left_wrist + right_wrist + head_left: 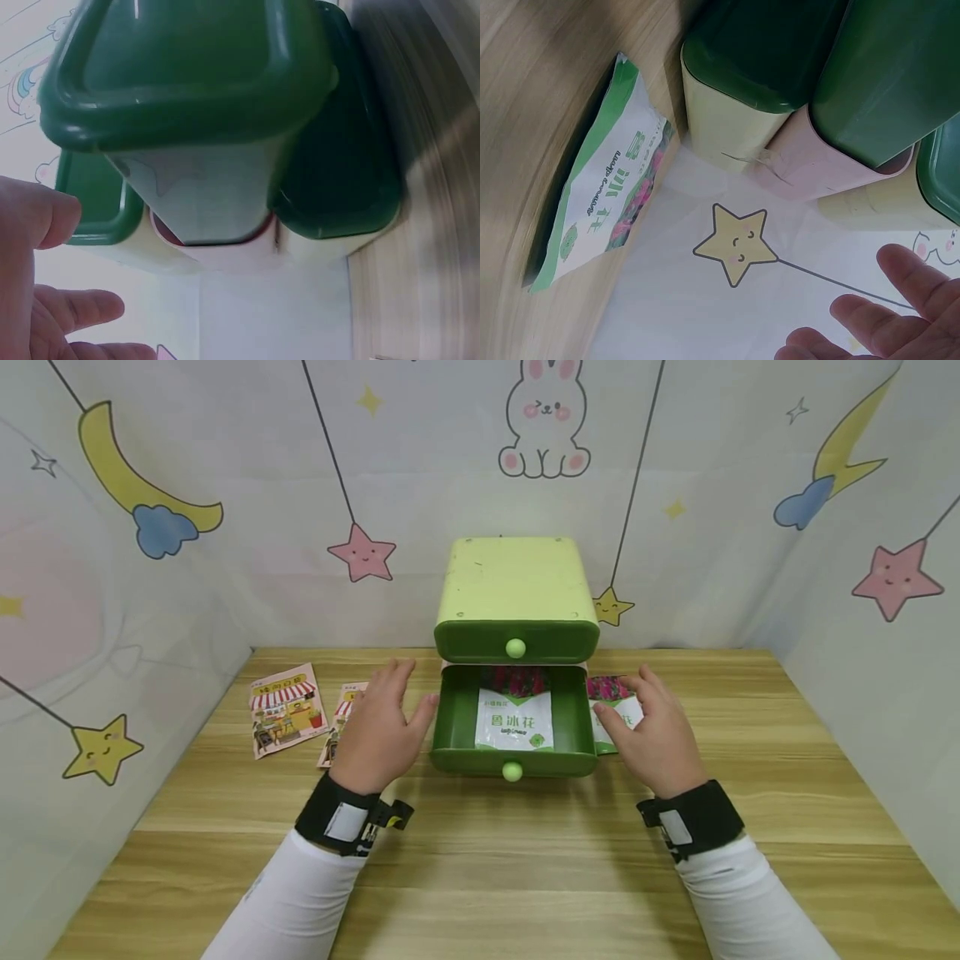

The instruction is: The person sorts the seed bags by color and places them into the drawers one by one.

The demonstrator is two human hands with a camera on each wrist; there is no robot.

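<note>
A small drawer cabinet [517, 578] with a pale yellow-green top and green fronts stands on the table. Its pulled-out drawer [457, 718] holds a white and green flower packet [514, 718]. To the left of that drawer is my left hand [382, 727], fingers spread and holding nothing; in the left wrist view its fingertips are apart from the drawer front [180, 67]. My right hand [656, 735], also holding nothing, is right of the drawer with relaxed fingers. Partly behind it in the head view lies a second flower packet [604, 180].
Two pink packets with a shop picture lie at the left, one packet [287, 710] fully visible and another packet [347, 702] partly covered by my left hand. White patterned cloth [420, 460] hangs behind the cabinet and along both sides.
</note>
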